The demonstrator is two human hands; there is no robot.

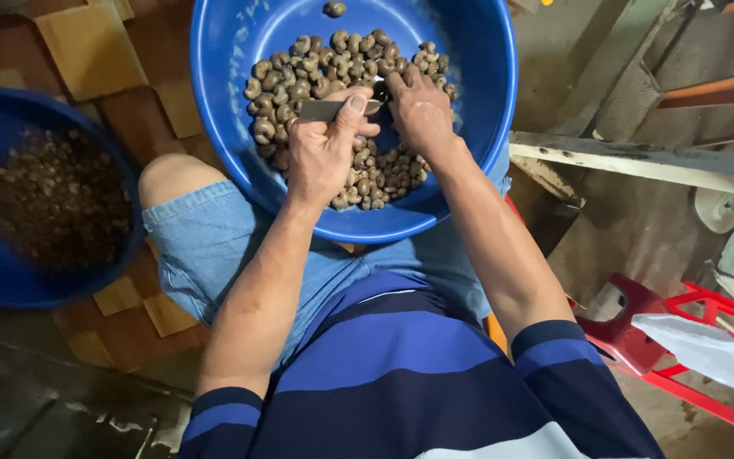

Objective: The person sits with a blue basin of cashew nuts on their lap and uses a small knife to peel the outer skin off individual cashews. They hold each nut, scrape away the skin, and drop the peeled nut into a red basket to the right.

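The left hand (320, 153) is closed around a small knife (329, 109), thumb pressed on the flat blade. Just beyond, the right hand (420, 110) pinches a cashew nut (381, 92) among the pile in the blue basin (469, 153) on the lap. The nuts look light, hard-shelled and smooth, best gripped across their curved sides.

Two blue basins (239, 161), one knife (329, 109), two hands (320, 153)
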